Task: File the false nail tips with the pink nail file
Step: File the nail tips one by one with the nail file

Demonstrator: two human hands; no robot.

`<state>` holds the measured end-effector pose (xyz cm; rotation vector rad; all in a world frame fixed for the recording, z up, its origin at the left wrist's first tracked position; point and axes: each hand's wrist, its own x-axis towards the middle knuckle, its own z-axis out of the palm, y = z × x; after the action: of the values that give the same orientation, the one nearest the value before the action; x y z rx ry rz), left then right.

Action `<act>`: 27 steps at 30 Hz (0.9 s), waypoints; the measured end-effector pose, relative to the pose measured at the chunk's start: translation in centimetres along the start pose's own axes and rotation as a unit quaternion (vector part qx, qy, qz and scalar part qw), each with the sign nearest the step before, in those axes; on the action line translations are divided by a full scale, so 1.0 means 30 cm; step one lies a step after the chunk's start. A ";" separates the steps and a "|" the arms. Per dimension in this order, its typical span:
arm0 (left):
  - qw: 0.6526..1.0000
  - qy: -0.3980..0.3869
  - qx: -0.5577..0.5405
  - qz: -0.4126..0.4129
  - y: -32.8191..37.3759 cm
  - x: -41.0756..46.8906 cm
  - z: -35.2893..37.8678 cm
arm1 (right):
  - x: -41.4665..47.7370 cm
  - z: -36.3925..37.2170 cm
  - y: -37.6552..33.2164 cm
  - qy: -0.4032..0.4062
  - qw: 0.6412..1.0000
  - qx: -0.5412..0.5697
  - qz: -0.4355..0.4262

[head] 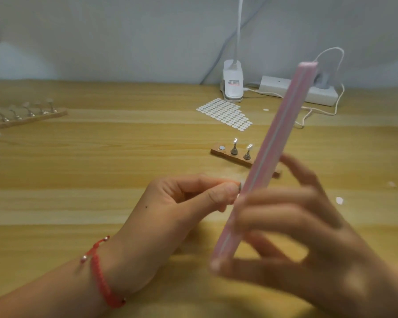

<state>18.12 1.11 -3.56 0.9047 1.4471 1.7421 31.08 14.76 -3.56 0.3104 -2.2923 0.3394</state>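
Observation:
My right hand (308, 230), blurred by motion, grips the long pink nail file (274, 143) near its lower end; the file stands tilted, its top leaning right. My left hand (189, 200), a red bracelet on its wrist, pinches a small metal nail-tip stand (239, 189) between thumb and forefinger and presses it against the file's left face. The tip on that stand is hidden by the file. Behind the file lies a wooden holder (228, 155) carrying two metal stands with clear nail tips (235, 141).
A second wooden holder with several stands (30, 117) lies at the far left. A sheet of white adhesive dots (225, 113), a white clip lamp base (233, 83), a white power strip (276, 84) and its cable sit at the back of the wooden table (101, 157).

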 end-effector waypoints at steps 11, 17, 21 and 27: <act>1.000 -0.004 -0.009 0.009 0.020 -0.002 0.016 | 0.010 -0.024 0.028 -0.002 0.996 -0.074 -0.041; 0.999 -0.005 -0.036 0.001 0.024 -0.007 0.017 | -0.014 0.007 0.000 -0.013 0.997 -0.039 -0.067; 1.000 0.016 -0.001 -0.005 0.017 -0.003 0.014 | 0.003 -0.022 0.028 -0.025 0.997 -0.058 -0.041; 1.000 0.014 -0.003 -0.008 0.015 0.000 0.017 | 0.012 -0.031 0.032 -0.030 0.997 -0.058 -0.036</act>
<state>18.51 1.31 -3.05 0.8672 1.4620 1.7526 31.16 15.92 -2.81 0.3479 -2.3424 0.1627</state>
